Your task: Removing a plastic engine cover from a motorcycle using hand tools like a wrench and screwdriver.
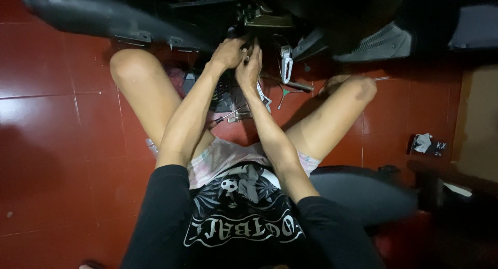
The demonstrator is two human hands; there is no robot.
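I sit on a red tiled floor point(46, 124) with my knees spread, both arms stretched forward. My left hand point(229, 52) and my right hand point(250, 67) meet at the underside of a dark motor scooter point(218, 15), fingers curled around a small part there that I cannot make out. The scooter's black body panels point(93, 17) run across the top of the view. A metal foot peg or bracket point(286, 61) hangs just right of my hands.
A screwdriver point(228, 116) and loose parts lie on the floor between my legs, with a long tool point(290, 85) near my right knee. A small dark packet point(428, 144) lies at the right. A dark seat point(363, 188) lies behind my right thigh.
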